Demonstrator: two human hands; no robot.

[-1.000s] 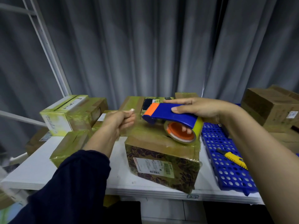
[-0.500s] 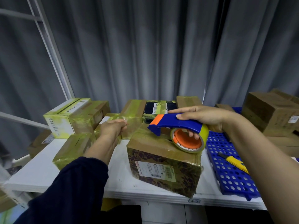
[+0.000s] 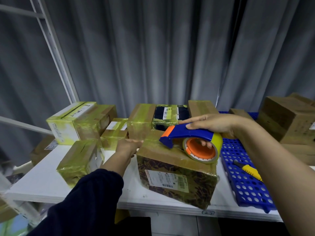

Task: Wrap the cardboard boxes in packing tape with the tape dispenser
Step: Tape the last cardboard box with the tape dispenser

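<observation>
In the middle of the frame, the patterned box (image 3: 175, 178) sits on the white table (image 3: 42, 178), turned at an angle, with its label side facing you. On its top rests the tape dispenser (image 3: 187, 132), blue with an orange nose pointing toward the left of the frame. Your right hand (image 3: 214, 124) grips it. Your fingers lie along the blue handle, and fingertips show inside the orange core of the yellow tape roll (image 3: 218, 142).

Your left hand (image 3: 128, 146), coming out of a dark sleeve (image 3: 85, 201), lies with straight fingers against the box's upper left edge and holds nothing.

Behind, from centre-left to centre, stand taped boxes (image 3: 76, 121), glossy with yellowish tape. At the right of the frame a blue perforated panel (image 3: 245, 184) lies on the table just beside the patterned box, with a yellow utility knife (image 3: 250, 172) on it. Plain brown boxes (image 3: 286, 116) are stacked at the far right edge. A grey curtain (image 3: 153, 48) fills the upper frame.
</observation>
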